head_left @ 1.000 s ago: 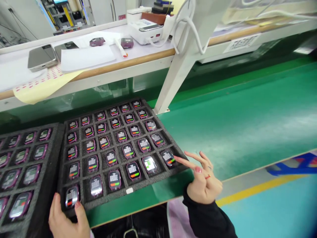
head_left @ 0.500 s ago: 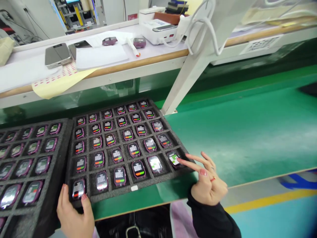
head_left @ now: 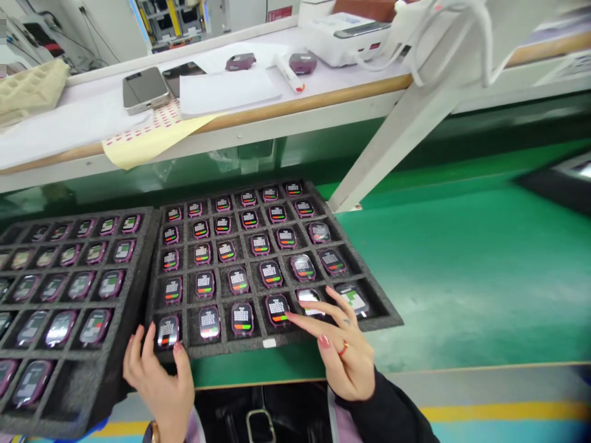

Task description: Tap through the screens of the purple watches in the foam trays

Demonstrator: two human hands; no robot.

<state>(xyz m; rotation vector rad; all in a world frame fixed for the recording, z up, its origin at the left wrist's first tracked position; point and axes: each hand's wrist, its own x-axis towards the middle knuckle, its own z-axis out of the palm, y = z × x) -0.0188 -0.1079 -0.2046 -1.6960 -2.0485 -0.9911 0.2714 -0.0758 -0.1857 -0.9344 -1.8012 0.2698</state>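
A black foam tray [head_left: 228, 347] holds rows of purple-framed smartwatches without straps, most with lit screens showing text over an orange and green bar. My right hand [head_left: 348, 357] is over the front row, fingers spread, its index fingertip at the lower edge of a smartwatch [head_left: 277, 309]. That hand partly covers a watch with a bright white screen [head_left: 308, 301] and, at the corner, one with a green and white screen [head_left: 353, 299]. My left hand [head_left: 161, 381] rests at the tray's front left corner, thumb and fingers apart around a watch [head_left: 168, 331], gripping nothing visible.
Left of it stands a second foam tray [head_left: 99, 363] of purple watches. Behind, a shelf carries a grey phone-like device [head_left: 146, 89], papers [head_left: 226, 92], a white marker [head_left: 290, 72] and a white box-shaped device [head_left: 346, 40]. A slanted white post [head_left: 392, 141] meets the green bench [head_left: 452, 264].
My right hand has moved left along the front row, from the corner watch to one two places over. My left hand stays at the tray's corner. The view has shifted.
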